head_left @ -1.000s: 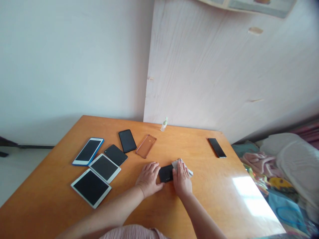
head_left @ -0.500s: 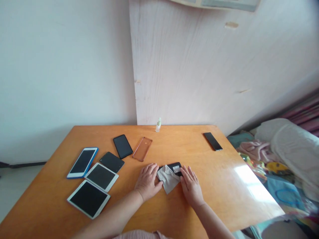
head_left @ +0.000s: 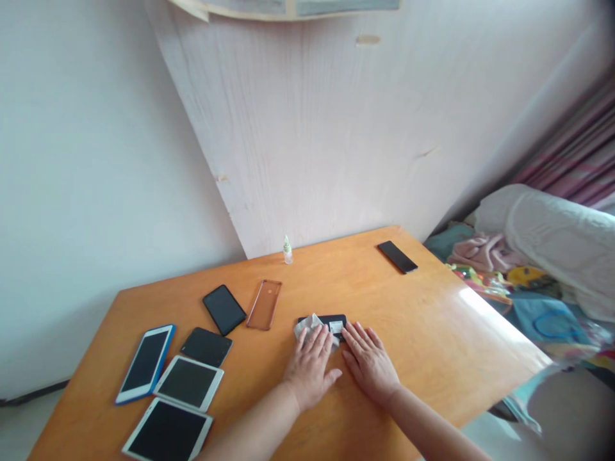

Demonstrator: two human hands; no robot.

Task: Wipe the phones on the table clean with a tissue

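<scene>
In the head view, resting a flat, unclenched left hand (head_left: pixel 311 368) on a gray cloth (head_left: pixel 304 324) over a black smartphone (head_left: pixel 332 318), near-center on the table (head_left: pixel 408 326); touching the smartphone's right end with an outstretched right hand (head_left: pixel 372 368), before a brown phone case (head_left: pixel 264 305) and far dropper bottle (head_left: pixel 287 251).

Glossy orange-brown wooden table (head_left: pixel 346 288) bears, left: blue-edged white device (head_left: pixel 146 362), two white-framed dark-screened tablets (head_left: pixel 188 382), two black rectangular devices (head_left: pixel 224 310). Centre: translucent brown phone case (head_left: pixel 264 306), black white-labelled device (head_left: pixel 337 326). Rear: small clear green-topped bottle (head_left: pixel 287 251), upright. Right: slim black phone (head_left: pixel 397 257).
</scene>
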